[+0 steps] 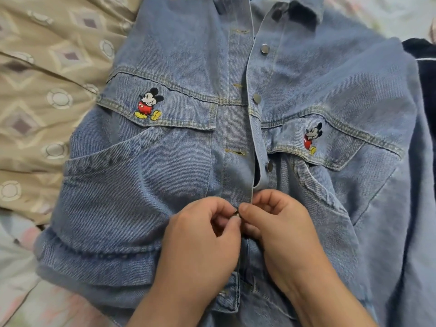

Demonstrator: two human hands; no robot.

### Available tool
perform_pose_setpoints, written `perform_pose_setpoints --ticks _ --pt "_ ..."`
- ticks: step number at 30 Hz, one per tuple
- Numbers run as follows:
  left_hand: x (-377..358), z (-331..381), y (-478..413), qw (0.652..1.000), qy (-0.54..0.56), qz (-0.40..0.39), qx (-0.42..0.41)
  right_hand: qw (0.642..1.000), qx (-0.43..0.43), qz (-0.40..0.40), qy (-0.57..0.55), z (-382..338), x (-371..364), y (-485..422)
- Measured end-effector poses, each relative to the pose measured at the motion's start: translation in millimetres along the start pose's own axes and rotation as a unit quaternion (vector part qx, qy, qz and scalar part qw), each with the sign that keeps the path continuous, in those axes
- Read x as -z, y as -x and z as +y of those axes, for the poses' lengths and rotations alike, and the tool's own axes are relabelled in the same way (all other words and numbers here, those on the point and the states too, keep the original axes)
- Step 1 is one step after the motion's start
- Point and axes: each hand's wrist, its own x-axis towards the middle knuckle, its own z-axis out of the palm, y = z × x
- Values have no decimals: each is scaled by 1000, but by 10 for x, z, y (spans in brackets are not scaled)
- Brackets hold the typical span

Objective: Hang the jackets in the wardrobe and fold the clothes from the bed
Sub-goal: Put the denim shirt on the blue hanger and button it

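Jacket [165,173]: pale blue denim, laid flat on the bed [21,256], front side up. Collar [304,8] at the far end, hem at the near end. It fills most of the view.

Front opening runs near to far down the middle. The upper part is unfastened. Three metal buttons [265,48] show along the right panel's edge, and buttonholes [234,151] along the left panel's strip. Each chest pocket flap carries a cartoon mouse patch, one on the left [148,103] and one on the right [312,138].

Left hand [200,237]: comes in from the near edge, back of the hand up, fingers curled under. Thumb and forefinger pinch the left front edge of the jacket at the opening.

Right hand [283,230]: comes in from the near right, wrist angled inward, fingers curled. Thumb tip presses down at the same spot and pinches the right front edge.

The two thumbs almost meet. A small dark metal button [236,213] shows between them, low on the opening. I cannot tell whether it is through its hole.

Both forearms lie over the near part of the jacket.

Surroundings: a beige cover [35,90] with a diamond and ring pattern lies bunched on the left, touching the jacket's left side. A dark garment [422,79] lies at the far right, just beside the jacket's right sleeve. The pale bed sheet with pink marks shows at the near left.
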Motion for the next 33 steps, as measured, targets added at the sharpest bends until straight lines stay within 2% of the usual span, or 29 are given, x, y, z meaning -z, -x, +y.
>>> perform_pose_setpoints --ticks 3,6,11,19,24,26,28,31,33 --pt "-18 15 -1 999 33 24 13 999 -7 -15 -41 -10 10 -2" --pt "-14 22 -10 993 85 29 72 998 -4 -13 -58 1 -7 0" --pt "37 46 -77 947 241 -6 213 999 19 -9 -49 28 -30 0" --pt "94 107 -136 905 335 -48 257 995 23 -36 -85 32 -65 -3" --pt "118 91 -163 894 349 -72 271 995 14 -38 -96 23 -72 2" --pt "106 96 -161 898 342 -71 268 994 12 -25 -105 20 -73 1" --pt "91 91 -142 920 311 -46 236 992 8 -20 -121 9 -79 3" --pt "85 49 -104 980 169 3 105 992 0 -5 -124 2 -85 -2" --pt "99 50 -103 994 95 20 47 995 6 14 -101 0 -92 -5"
